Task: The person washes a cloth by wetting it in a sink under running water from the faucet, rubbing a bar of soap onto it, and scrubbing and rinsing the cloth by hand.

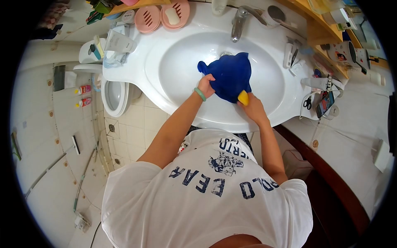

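Note:
A dark blue cloth (229,76) is spread out over the white sink basin (178,66), below the metal faucet (237,27). My left hand (205,85), with a green bangle at the wrist, pinches the left edge of the cloth. At the cloth's lower right, my right hand (253,106) is closed on a small yellow object (243,98), which touches the cloth's edge. Whether the right fingers also grip the cloth is hidden.
Two pink soap dishes (147,19) lie at the back left of the counter, one with soap. A clear cup (120,41) stands on the left. Scissors (307,103) and a phone (325,104) are at the right. A toilet (115,97) is at the left.

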### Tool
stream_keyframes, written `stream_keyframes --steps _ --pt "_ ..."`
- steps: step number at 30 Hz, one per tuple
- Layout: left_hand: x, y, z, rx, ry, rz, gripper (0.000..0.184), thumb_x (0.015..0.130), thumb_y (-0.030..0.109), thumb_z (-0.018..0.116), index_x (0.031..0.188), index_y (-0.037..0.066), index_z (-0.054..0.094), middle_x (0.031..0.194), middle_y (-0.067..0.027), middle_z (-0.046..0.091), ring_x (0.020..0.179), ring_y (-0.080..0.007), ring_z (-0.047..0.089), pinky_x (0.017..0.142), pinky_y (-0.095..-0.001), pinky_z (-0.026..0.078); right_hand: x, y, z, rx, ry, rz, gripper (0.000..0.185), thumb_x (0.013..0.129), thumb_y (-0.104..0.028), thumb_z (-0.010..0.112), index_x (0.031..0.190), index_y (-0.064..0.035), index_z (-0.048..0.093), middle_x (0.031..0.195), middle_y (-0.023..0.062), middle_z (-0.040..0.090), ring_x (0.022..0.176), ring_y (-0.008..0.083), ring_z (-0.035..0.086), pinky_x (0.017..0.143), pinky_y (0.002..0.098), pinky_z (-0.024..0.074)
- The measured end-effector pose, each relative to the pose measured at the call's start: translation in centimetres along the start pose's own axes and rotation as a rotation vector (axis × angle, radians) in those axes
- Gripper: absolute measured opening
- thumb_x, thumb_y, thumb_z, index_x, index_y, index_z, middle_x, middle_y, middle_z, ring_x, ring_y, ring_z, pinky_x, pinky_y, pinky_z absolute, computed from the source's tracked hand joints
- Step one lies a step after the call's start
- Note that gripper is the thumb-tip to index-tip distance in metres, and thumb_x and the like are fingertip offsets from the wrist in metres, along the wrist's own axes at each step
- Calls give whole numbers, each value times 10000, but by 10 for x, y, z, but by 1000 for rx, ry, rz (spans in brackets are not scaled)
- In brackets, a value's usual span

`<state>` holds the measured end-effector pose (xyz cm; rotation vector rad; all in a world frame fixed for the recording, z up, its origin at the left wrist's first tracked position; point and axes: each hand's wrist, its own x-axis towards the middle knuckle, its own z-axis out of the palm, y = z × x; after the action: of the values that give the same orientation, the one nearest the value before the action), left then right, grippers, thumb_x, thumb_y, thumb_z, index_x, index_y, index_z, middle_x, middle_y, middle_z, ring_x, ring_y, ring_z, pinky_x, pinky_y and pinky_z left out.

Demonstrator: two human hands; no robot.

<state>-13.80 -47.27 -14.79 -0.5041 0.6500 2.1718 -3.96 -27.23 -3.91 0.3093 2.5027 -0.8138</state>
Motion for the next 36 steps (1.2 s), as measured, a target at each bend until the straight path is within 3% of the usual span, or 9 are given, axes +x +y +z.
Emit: stream_keyframes --steps 9,15,21,23,27,29,32,33,36 --pt "-49 -15 50 -318 -190 -2 545 935 507 282 1345 156 359 1348 -66 417 1250 -252 383 1041 -410 295 54 -89 28 -177 677 -624 664 753 -477 626 1113 59 474 1137 224 495 1049 406 453 907 504 349" --pt "-49 -11 48 -394 -163 20 506 944 430 294 1369 157 323 1382 -58 379 1288 -242 333 1070 -443 246 82 -82 31 194 143 -390 604 792 -442 596 1141 35 473 1141 241 516 1059 390 489 947 446 365" --pt "-66 -8 58 -329 -38 178 462 936 379 318 1331 148 384 1365 -55 402 1266 -237 365 1065 -429 267 73 -97 48 -102 558 -613 596 795 -441 595 1139 29 468 1168 232 501 1025 381 506 866 430 415" --pt "-61 -2 56 -490 -105 -56 464 941 371 317 1329 125 385 1357 -65 411 1264 -228 369 1072 -408 262 87 -106 17 191 210 -190 638 806 -473 574 1161 37 433 1208 273 459 1126 417 449 979 430 356" --pt "-58 -1 51 -509 -300 118 452 948 362 339 1322 112 387 1342 -74 425 1251 -221 380 1061 -393 279 73 -92 49 -28 392 -549 673 791 -501 577 1164 41 436 1224 323 431 1134 425 440 947 425 380" --pt "-73 -6 60 -315 -135 242 454 947 365 346 1321 110 387 1336 -69 430 1247 -220 382 1057 -395 285 46 -119 33 222 95 -518 717 741 -502 628 1283 -86 411 1308 202 407 1274 409 277 1027 486 257" --pt "-73 0 72 -371 -65 151 458 950 374 333 1326 118 382 1344 -69 424 1249 -222 380 1062 -408 275 81 -112 37 -13 318 -434 677 782 -511 581 1143 48 456 1191 321 461 1124 425 448 935 431 383" --pt "-74 1 70 -406 -109 106 460 950 380 328 1329 124 381 1351 -65 418 1254 -226 376 1064 -414 268 87 -120 6 243 64 -120 679 780 -518 577 1136 49 463 1176 319 473 1115 426 453 934 431 382" --pt "-68 4 58 -496 -251 76 467 952 388 307 1340 138 371 1366 -51 407 1268 -237 364 1070 -434 249 65 -114 34 23 257 -428 661 781 -506 578 1147 31 454 1178 282 480 1109 412 462 945 431 371"
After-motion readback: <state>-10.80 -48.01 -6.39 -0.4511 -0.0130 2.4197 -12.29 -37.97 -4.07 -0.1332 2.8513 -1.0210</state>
